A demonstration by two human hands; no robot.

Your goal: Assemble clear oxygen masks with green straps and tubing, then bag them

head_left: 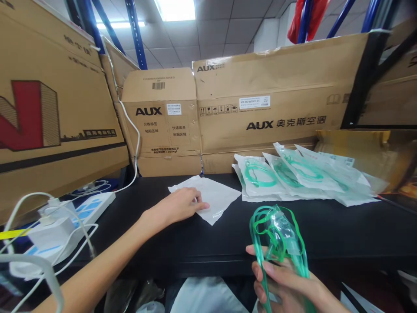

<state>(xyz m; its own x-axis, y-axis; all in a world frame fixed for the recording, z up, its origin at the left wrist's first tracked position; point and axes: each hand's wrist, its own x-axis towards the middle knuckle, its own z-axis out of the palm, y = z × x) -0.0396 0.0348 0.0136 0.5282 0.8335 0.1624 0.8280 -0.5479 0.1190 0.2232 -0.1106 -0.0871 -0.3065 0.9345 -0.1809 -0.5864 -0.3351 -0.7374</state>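
Observation:
A clear oxygen mask (284, 228) with coiled green tubing and a bright green strap is in my right hand (286, 282). My fingers and thumb are closed round the lower loops, above the table's front edge. My left hand (182, 204) rests on a white plastic-and-paper pouch (218, 195) lying flat on the black table. Its fingers are bent and its thumb stands apart from them, on top of the pouch. Whether anything is inside that pouch I cannot tell. Several sealed pouches (260, 176) with green tubing in them lie overlapped at the back right.
A white power strip (94, 206) with plugs and loose white cables sits on the left. AUX cardboard boxes (276, 104) form a wall behind the black table (146, 256). A larger carton (78, 104) stands at the left, and a brown package (355, 150) at the right.

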